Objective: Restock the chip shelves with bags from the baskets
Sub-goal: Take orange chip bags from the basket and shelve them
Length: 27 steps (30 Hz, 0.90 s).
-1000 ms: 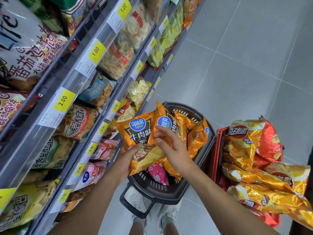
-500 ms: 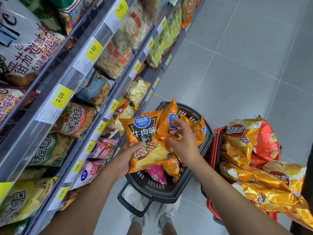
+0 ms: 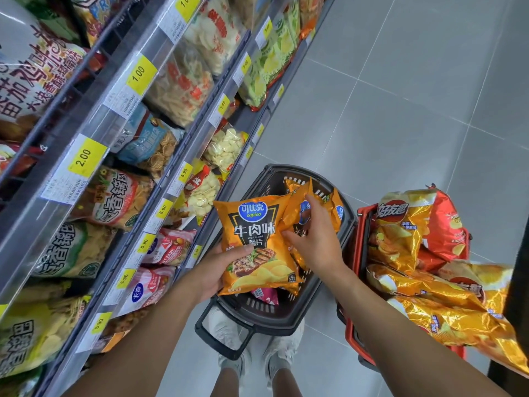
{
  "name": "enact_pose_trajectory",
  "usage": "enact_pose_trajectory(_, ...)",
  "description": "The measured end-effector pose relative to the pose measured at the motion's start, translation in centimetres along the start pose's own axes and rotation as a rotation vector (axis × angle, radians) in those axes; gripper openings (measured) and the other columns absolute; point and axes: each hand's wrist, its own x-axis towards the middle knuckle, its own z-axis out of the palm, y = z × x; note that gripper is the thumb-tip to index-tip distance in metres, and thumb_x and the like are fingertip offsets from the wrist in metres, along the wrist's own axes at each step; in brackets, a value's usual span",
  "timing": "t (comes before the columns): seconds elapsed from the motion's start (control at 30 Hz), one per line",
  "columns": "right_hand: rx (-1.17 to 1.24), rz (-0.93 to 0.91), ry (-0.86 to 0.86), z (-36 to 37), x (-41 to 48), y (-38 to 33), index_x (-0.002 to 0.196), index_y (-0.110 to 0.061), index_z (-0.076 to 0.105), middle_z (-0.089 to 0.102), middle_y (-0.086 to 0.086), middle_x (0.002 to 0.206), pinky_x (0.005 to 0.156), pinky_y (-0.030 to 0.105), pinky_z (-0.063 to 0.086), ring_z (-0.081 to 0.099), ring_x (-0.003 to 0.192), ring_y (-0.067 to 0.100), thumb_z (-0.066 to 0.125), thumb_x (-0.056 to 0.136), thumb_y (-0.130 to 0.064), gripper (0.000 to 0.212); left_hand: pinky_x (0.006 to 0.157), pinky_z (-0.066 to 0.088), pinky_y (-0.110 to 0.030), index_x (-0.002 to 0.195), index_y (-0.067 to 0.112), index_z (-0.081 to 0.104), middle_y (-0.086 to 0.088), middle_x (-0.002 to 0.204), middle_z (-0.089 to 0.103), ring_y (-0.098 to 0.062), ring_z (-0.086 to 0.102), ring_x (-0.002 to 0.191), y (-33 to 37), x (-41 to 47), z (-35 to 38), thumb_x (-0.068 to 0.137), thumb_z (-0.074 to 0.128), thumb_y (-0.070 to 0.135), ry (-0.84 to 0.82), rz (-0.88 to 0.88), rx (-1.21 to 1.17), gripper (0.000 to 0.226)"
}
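Over the last 1 second the left hand (image 3: 213,270) has raised the orange beef-flavour bag (image 3: 254,233) above the black basket (image 3: 349,224) and turned its face up. Its grip is closed on the bag's lower edge, thumb across the front. The right hand (image 3: 317,242) has left that bag and now lies on a second orange bag (image 3: 297,210) in the basket; whether its grip has closed there I cannot tell. So 1 bag looks ready for the shelves (image 3: 160,179) at left, already crowded behind their price rails. The red basket (image 3: 361,239), heaped with gold bags (image 3: 400,233), stands just beside.
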Motion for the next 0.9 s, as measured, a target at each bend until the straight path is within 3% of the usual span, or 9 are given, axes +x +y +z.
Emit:
enact_pose_trajectory(0.17, -0.155, -0.167, 0.018, -1.2, 0.3, 1.4, 0.127, -0.035, 0.059, 0.047, -0.010, 0.102, 0.083, 0.039, 0.054, 0.055, 0.094, 0.014, 0.085, 0.078, -0.040, 0.056, 0.096, 0.058, -0.051, 0.131, 0.024, 0.059, -0.011, 0.118, 0.077, -0.034, 0.075, 0.107, 0.8, -0.6, 0.0, 0.079, 0.082, 0.023, 0.002, -0.018, 0.049, 0.057)
enact_pose_trajectory(0.3, -0.161, -0.218, 0.009, -3.3, 0.1, 1.8, 0.105, -0.029, 0.068, 0.047, -0.012, 0.095, 0.076, 0.028, 0.049, 0.053, 0.087, 0.010, 0.085, 0.080, -0.037, 0.031, 0.100, 0.057, -0.055, 0.124, 0.031, 0.062, -0.003, 0.113, 0.079, -0.031, 0.076, 0.106, 1.6, -1.5, -0.3, 0.078, 0.087, 0.029, 0.117, 0.064, 0.121, 0.053)
enact_pose_trajectory(0.43, -0.179, -0.276, -0.074, -7.0, 0.5, 0.5, 0.096, -0.026, 0.072, 0.048, -0.013, 0.092, 0.070, 0.017, 0.041, 0.050, 0.085, 0.002, 0.084, 0.078, -0.044, 0.029, 0.096, 0.055, -0.043, 0.109, 0.037, 0.065, 0.012, 0.102, 0.079, -0.018, 0.073, 0.104, 2.8, -2.9, 0.2, 0.090, 0.082, 0.026, 0.345, 0.230, 0.290, 0.028)
enact_pose_trajectory(0.53, -0.221, -0.354, -0.220, -11.2, 1.9, -2.8, 0.093, -0.023, 0.075, 0.048, -0.016, 0.092, 0.069, 0.011, 0.036, 0.049, 0.082, -0.003, 0.086, 0.077, -0.040, 0.026, 0.094, 0.052, -0.040, 0.107, 0.040, 0.060, 0.018, 0.102, 0.073, -0.019, 0.070, 0.105, 4.2, -4.9, 0.9, 0.088, 0.083, 0.031, 0.441, 0.277, 0.382, 0.031)
enact_pose_trajectory(0.63, -0.267, -0.418, -0.406, -15.6, 3.2, -8.0, 0.093, -0.022, 0.080, 0.054, -0.010, 0.092, 0.072, 0.017, 0.039, 0.054, 0.083, -0.001, 0.086, 0.076, -0.041, 0.026, 0.089, 0.044, -0.032, 0.119, 0.038, 0.051, 0.026, 0.099, 0.062, -0.012, 0.065, 0.099, 6.4, -8.1, 2.7, 0.090, 0.081, 0.032, 0.432, 0.289, 0.462, 0.042)
enact_pose_trajectory(0.7, -0.237, -0.409, -0.464, -17.9, 3.3, -11.7, 0.088, -0.027, 0.079, 0.060, -0.005, 0.097, 0.077, 0.025, 0.046, 0.060, 0.089, 0.005, 0.086, 0.074, -0.044, 0.023, 0.095, 0.046, -0.035, 0.124, 0.037, 0.048, 0.023, 0.104, 0.063, -0.009, 0.064, 0.099, 7.9, -10.7, 4.2, 0.086, 0.083, 0.041, 0.400, 0.264, 0.428, 0.052)
enact_pose_trajectory(0.8, -0.128, -0.438, -0.419, -20.0, 1.7, -16.7, 0.082, -0.040, 0.069, 0.063, -0.005, 0.101, 0.088, 0.033, 0.050, 0.063, 0.097, 0.013, 0.083, 0.071, -0.053, 0.022, 0.110, 0.047, -0.054, 0.144, 0.035, 0.047, 0.004, 0.133, 0.067, -0.026, 0.064, 0.123, 8.3, -13.5, 5.6, 0.054, 0.087, 0.077, 0.356, 0.192, 0.304, 0.108)
enact_pose_trajectory(0.9, -0.075, -0.526, -0.263, -20.6, -0.8, -20.0, 0.094, -0.030, 0.069, 0.063, -0.003, 0.104, 0.089, 0.037, 0.049, 0.061, 0.098, 0.014, 0.083, 0.078, -0.051, 0.029, 0.109, 0.048, -0.059, 0.144, 0.040, 0.045, -0.001, 0.143, 0.062, -0.030, 0.062, 0.128, 8.4, -16.7, 7.6, 0.047, 0.095, 0.073, 0.263, 0.149, 0.142, 0.113)
